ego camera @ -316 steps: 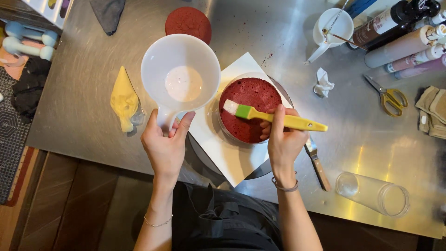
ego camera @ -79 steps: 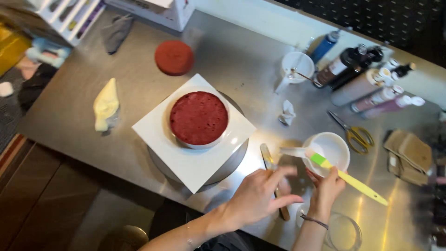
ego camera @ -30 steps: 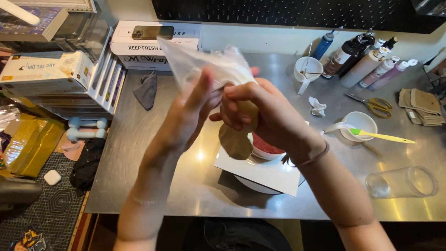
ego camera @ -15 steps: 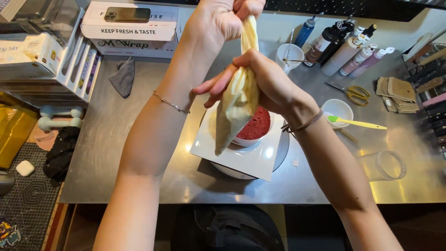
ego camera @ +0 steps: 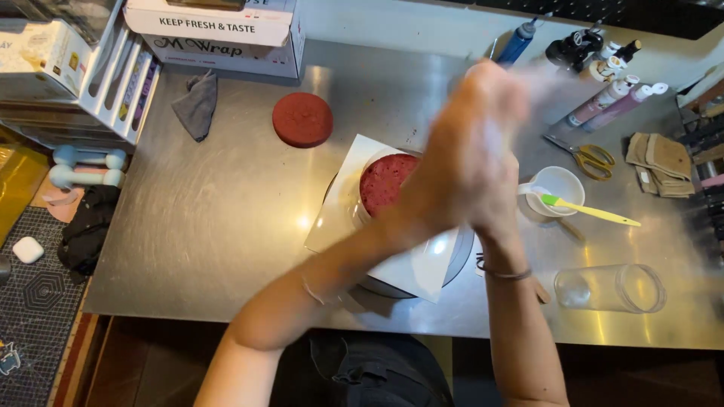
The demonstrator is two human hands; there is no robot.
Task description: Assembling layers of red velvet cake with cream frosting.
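I see both hands raised together above the middle of the brushed steel tabletop [ego camera: 211,226], blurred by motion. My left hand [ego camera: 452,162] comes in from the lower left, its forearm crossing diagonally over the white square board [ego camera: 354,188] and the near edge of the tabletop. My right hand [ego camera: 501,177] rises almost straight up from the bottom edge of the view, a thin bracelet at its wrist. The two hands press against each other, palms seemingly closed together, with a pale smear of something between and above them that I cannot identify through the blur. The fingers of both hands look drawn in close, but whether they clamp anything I cannot tell.

Directly under the hands sits the round dark red cake layer [ego camera: 386,183], resting on the white square board, its right part hidden by my left hand and forearm. A second flat red cake disc [ego camera: 302,119] lies bare on the tabletop up and to the left, well apart. To the right of my hands stands a small white bowl [ego camera: 559,188] with a green-and-yellow pastry brush [ego camera: 592,211] lying across it. A clear glass jar [ego camera: 611,288] lies on its side near the front edge, beside my right forearm, and yellow-handled scissors [ego camera: 588,157] lie beyond the bowl.
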